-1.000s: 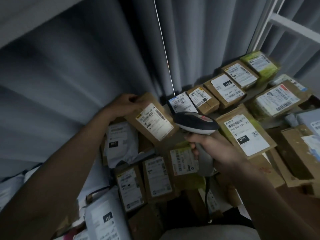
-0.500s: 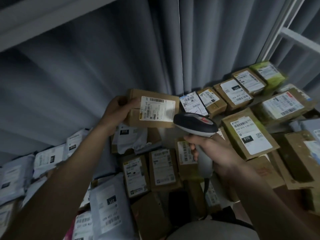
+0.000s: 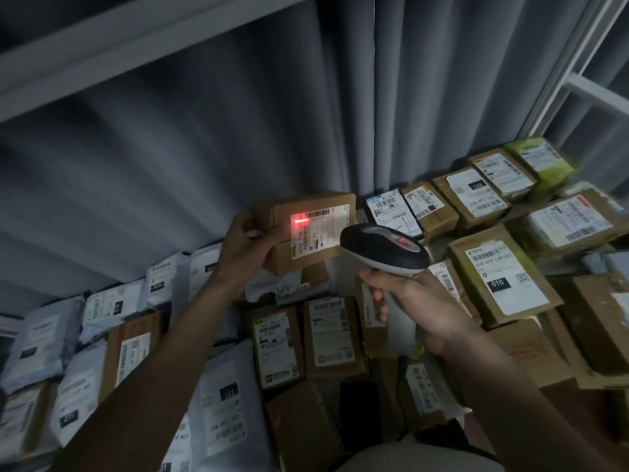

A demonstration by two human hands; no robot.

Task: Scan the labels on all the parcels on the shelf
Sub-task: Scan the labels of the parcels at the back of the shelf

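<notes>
**Desk:** What is the step in hand?

**Photographer:** A scan in progress. The left hand grips the left end of a cardboard box, lifted off the pile with its shipping label turned toward the camera; the right hand is wrapped around the grip of a handheld barcode scanner, nose pointing toward ten o'clock. A red scan line glows at the label's left edge, short of the barcode printed along its top (whether the read registered cannot be told).

**Desk:** And the arms?

**Photographer:** Both forearms rise from the lower frame, the left from seven o'clock, the right from five o'clock, converging on the box, which hangs at the centre just in front of the grey curtain.

**Desk:** What comes next?

**Photographer:** Probably nudging the beam toward one o'clock until it crosses the bars, then setting the box down and taking another. Plenty remain: labelled cartons at three o'clock, grey mailer bags at nine o'clock, all crowding the shelf.
</notes>
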